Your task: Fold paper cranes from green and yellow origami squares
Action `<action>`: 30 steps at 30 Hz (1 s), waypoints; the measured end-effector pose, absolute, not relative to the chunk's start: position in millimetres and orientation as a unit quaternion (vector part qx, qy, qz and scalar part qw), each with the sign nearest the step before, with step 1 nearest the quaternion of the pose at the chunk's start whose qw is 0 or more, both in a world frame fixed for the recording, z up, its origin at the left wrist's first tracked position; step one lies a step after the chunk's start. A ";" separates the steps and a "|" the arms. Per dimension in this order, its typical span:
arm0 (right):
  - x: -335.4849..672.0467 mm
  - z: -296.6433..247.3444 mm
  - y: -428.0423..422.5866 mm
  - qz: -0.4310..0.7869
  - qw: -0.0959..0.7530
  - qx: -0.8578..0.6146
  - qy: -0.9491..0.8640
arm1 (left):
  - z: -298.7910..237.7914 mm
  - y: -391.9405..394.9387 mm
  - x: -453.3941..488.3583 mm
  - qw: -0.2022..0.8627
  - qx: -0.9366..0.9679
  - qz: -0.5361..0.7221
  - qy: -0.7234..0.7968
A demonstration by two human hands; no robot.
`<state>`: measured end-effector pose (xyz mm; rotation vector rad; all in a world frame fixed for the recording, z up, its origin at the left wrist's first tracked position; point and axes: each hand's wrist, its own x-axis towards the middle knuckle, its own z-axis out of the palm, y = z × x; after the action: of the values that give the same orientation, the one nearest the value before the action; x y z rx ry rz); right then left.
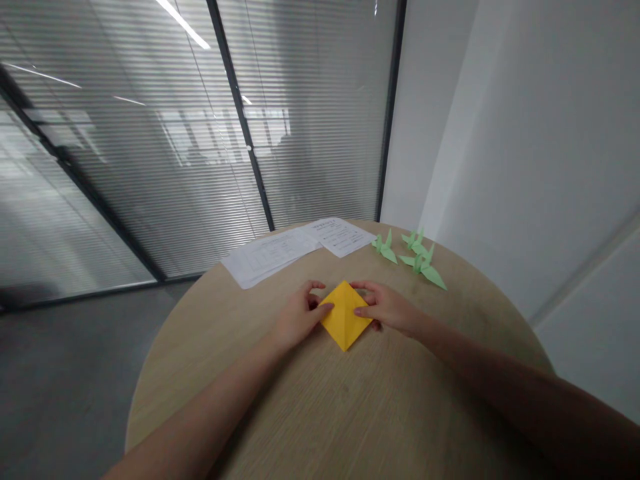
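A folded yellow sheet of origami paper point(345, 323), diamond-shaped with a crease down its middle, is held between my two hands just above or on the table. My left hand point(303, 315) grips its left corner, thumb on top and the other fingers curled beside and behind it. On the right corner, my right hand point(387, 307) has its thumb pressed on the face, with fingers behind the paper's upper right edge. The fingertips behind the paper are partly hidden.
The round wooden table point(320, 413) carries white printed sheets point(275, 257) at its far left. Three green paper cranes point(419, 261) stand at the far right. Beyond are a glass partition with blinds point(320, 133) and a white wall point(540, 147).
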<state>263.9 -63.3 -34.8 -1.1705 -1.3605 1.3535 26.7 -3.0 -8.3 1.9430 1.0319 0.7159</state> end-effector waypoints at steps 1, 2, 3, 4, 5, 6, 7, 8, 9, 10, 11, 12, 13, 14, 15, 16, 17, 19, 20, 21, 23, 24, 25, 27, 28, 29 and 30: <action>263.1 -35.4 -63.3 0.538 0.433 -0.463 -0.555 | -8.1 -5.0 27.8 0.406 0.768 0.280 0.408; 262.2 -35.9 -63.5 0.532 0.432 -0.461 -0.564 | -7.5 -7.2 29.2 0.417 0.764 0.274 0.408; 261.4 -36.1 -63.7 0.522 0.431 -0.463 -0.572 | -6.6 -9.4 30.6 0.431 0.760 0.264 0.407; 260.8 -36.3 -64.0 0.509 0.429 -0.472 -0.578 | -5.7 -11.4 31.9 0.447 0.757 0.253 0.405; 260.3 -36.3 -64.3 0.493 0.428 -0.485 -0.582 | -4.8 -13.0 32.9 0.462 0.753 0.242 0.402; 260.2 -36.3 -64.5 0.477 0.425 -0.500 -0.584 | -4.1 -14.1 33.5 0.473 0.750 0.231 0.401; 260.3 -36.3 -64.6 0.459 0.422 -0.516 -0.588 | -3.6 -14.8 33.6 0.476 0.750 0.220 0.403; 260.9 -36.2 -64.5 0.437 0.419 -0.530 -0.594 | -3.3 -15.0 33.4 0.465 0.757 0.211 0.407; 261.8 -36.1 -64.3 0.411 0.417 -0.541 -0.604 | -3.0 -15.0 32.8 0.442 0.771 0.204 0.411; 263.1 -36.1 -63.9 0.382 0.414 -0.550 -0.616 | -2.6 -14.7 31.9 0.408 0.789 0.198 0.415; 264.8 -36.2 -63.4 0.350 0.413 -0.557 -0.630 | -2.1 -14.5 30.9 0.367 0.808 0.194 0.417; 266.7 -36.5 -62.6 0.319 0.411 -0.564 -0.641 | -1.3 -14.2 29.9 0.326 0.825 0.190 0.420; 268.9 -37.1 -61.6 0.294 0.409 -0.569 -0.650 | -0.3 -14.0 28.8 0.289 0.838 0.184 0.424; 271.2 -38.0 -60.6 0.274 0.406 -0.574 -0.656 | 0.7 -13.8 27.6 0.260 0.848 0.174 0.427; 273.5 -39.2 -59.4 0.260 0.405 -0.577 -0.660 | 1.6 -13.6 26.6 0.238 0.857 0.160 0.429; 275.7 -40.6 -58.3 0.250 0.404 -0.579 -0.663 | 2.3 -13.2 25.5 0.219 0.864 0.146 0.428; 277.6 -42.0 -57.3 0.241 0.403 -0.581 -0.665 | 2.5 -12.7 24.6 0.199 0.874 0.135 0.423; 280.3 -44.3 -56.1 0.220 0.387 -0.590 -0.674 | 1.1 -10.9 23.4 0.147 0.896 0.129 0.398; 280.9 -44.8 -55.9 0.203 0.371 -0.597 -0.682 | -0.7 -9.6 23.2 0.117 0.908 0.135 0.379; 281.1 -44.9 -56.1 0.181 0.351 -0.603 -0.693 | -3.1 -8.2 23.4 0.089 0.920 0.142 0.353; 280.5 -43.8 -57.0 0.123 0.309 -0.608 -0.721 | -9.2 -5.5 24.7 0.048 0.945 0.151 0.287; 280.0 -42.9 -57.6 0.096 0.288 -0.604 -0.737 | -12.5 -4.5 25.6 0.038 0.955 0.150 0.252; 279.6 -42.0 -58.1 0.072 0.271 -0.599 -0.750 | -15.5 -3.9 26.6 0.034 0.964 0.144 0.222; 279.2 -40.2 -58.5 0.048 0.245 -0.589 -0.768 | -20.1 -3.8 28.0 0.031 0.974 0.125 0.188; 279.3 -39.4 -58.4 0.046 0.241 -0.586 -0.772 | -21.6 -4.1 28.4 0.028 0.975 0.116 0.186; 279.6 -38.7 -58.1 0.048 0.245 -0.585 -0.772 | -22.4 -4.5 28.5 0.026 0.975 0.108 0.192; 280.1 -38.0 -57.7 0.055 0.253 -0.586 -0.768 | -22.8 -4.8 28.3 0.024 0.974 0.102 0.199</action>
<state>280.1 -57.7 -38.0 -1.5922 -2.0883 0.1487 28.3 -4.8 -22.8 3.0151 0.6170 0.3145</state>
